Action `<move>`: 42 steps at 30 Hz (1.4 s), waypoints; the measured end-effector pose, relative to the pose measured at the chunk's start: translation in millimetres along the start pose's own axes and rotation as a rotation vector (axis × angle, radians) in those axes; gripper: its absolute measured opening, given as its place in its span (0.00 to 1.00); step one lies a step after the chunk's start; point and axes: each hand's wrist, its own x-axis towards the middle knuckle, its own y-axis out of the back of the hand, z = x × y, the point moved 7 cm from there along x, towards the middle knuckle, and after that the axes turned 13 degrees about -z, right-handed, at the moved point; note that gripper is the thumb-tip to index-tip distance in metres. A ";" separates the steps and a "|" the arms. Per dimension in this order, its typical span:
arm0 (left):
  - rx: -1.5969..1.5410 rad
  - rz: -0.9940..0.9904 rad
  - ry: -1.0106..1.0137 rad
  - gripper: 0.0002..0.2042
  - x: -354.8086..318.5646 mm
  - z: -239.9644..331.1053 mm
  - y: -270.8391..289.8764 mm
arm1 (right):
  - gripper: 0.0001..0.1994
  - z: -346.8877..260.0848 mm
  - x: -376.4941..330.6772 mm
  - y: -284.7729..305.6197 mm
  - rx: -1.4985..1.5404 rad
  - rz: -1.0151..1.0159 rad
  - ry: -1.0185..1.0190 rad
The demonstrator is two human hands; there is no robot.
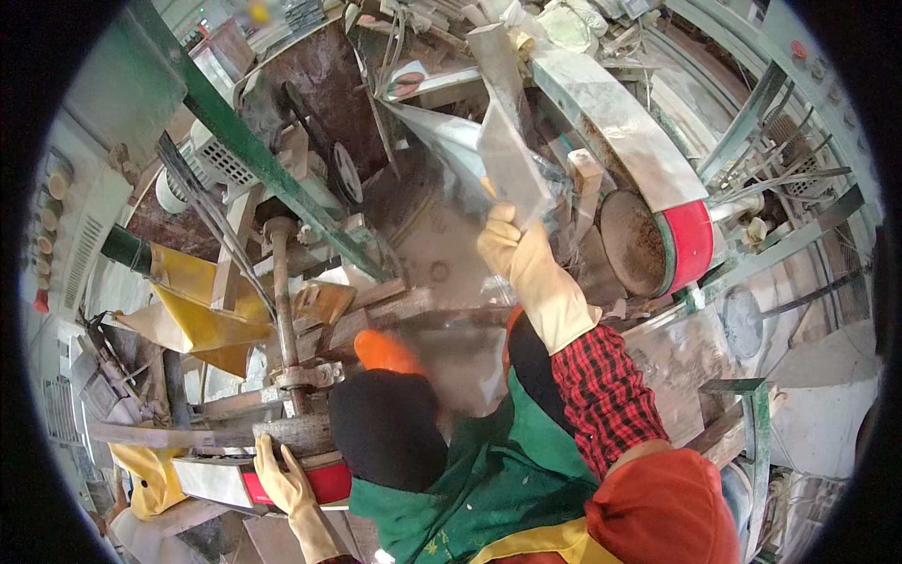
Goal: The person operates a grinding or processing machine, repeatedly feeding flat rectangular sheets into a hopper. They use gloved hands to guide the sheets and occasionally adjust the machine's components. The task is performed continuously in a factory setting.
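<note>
My right hand, in a cream rubber glove, is raised over the middle of the workspace, its fingers closed on the lower end of a flat grey slab. The slab stands tilted, beside a brown round drum with a red band on its rim. My left hand, gloved alike, lies low on the left with its fingers stretched out. Its fingertips touch the edge of a rough grey-brown roller, over a white and red casing. A long curved strip runs left from the roller.
A green metal beam slants across the left side, near a black wheel. Yellow sheeting hangs at the left. A long white cover curves above the drum. A green frame stands at right, beside my red-sleeved arm.
</note>
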 end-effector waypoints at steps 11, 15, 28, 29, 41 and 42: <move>0.031 0.019 -0.043 0.20 -1.9 16.1 -8.6 | 0.26 -11.1 -20.7 -58.0 0.257 -0.626 -0.062; 0.073 0.026 -0.021 0.20 -7.4 10.7 -0.5 | 0.30 3.7 -22.1 -65.8 0.268 -0.631 -0.109; 0.023 0.015 -0.169 0.19 0.3 12.7 0.7 | 0.29 -55.6 -22.6 -37.0 0.155 -0.583 -0.005; 0.102 0.023 -0.192 0.19 2.0 4.8 8.6 | 0.27 -74.6 -32.2 -20.1 -0.093 -0.456 0.121; -0.120 0.089 0.045 0.21 -8.1 -47.3 24.8 | 0.15 -305.5 -224.2 43.8 -1.093 0.878 1.031; -0.062 0.106 0.017 0.20 -8.6 -49.2 26.7 | 0.15 -308.9 -221.3 44.6 -1.100 0.932 1.035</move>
